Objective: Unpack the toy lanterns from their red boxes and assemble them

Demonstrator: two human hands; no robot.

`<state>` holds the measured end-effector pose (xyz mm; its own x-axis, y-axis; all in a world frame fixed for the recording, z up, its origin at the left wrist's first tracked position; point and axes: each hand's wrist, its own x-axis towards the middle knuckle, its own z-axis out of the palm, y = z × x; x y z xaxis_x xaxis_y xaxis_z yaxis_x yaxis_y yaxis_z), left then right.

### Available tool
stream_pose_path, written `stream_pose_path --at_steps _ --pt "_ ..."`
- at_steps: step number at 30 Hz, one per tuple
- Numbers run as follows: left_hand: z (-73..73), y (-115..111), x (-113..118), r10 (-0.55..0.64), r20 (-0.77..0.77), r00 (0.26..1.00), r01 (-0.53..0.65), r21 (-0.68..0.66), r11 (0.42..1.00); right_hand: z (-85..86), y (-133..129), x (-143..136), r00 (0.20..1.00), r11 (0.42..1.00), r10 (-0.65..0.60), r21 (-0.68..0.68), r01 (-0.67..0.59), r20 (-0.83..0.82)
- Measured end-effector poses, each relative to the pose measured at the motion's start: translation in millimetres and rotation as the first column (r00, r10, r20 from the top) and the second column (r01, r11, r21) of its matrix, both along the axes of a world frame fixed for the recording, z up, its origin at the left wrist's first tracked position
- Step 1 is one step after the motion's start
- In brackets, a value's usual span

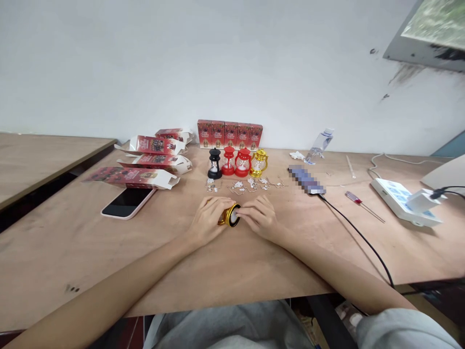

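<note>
Curling its fingers around a gold lantern (228,216) tipped on its side, the left hand (209,220) holds it over the table (225,276), base (234,216) facing the right hand (260,215). The right thumb and fingertips press close together at that base; I can't tell whether they pinch anything. Four more lanterns (242,163) stand upright just beyond.

Counter (225,271) free btwn forearms (134,282); bits (238,184) + lanterns (242,165) block fwd of L grip (209,220) & R grip (262,218); blk cable (363,237) on R.
</note>
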<state>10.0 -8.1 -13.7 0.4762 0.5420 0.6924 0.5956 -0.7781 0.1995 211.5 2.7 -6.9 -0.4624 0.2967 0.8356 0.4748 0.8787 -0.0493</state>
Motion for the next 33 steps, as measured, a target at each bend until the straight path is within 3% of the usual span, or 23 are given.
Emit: stream_pose_path --at_steps 8,15,25,30,33 --pt "5.8 -4 2 -0.045 -0.039 0.998 0.046 0.038 0.998 4.8 -1 1 0.999 0.997 0.046 0.063 -0.047 0.018" --pt "2.6 -3 0 -0.046 -0.133 0.990 0.047 0.003 0.999 5.9 -2 -1 0.986 0.996 0.039 0.075 -0.052 0.161" --pt "6.6 -5 2 -0.017 -0.121 0.993 0.032 0.125 0.992 7.5 3 -1 0.974 0.975 0.025 0.210 -0.074 0.226" --pt "4.8 -3 2 -0.046 -0.076 0.996 0.055 0.116 0.992 1.8 6 -3 0.982 0.970 0.073 0.214 -0.110 0.175" --pt "2.8 -1 1 -0.054 0.009 0.998 0.053 0.101 0.993 -4.5 16 5 0.998 0.990 0.055 0.129 -0.054 -0.004"
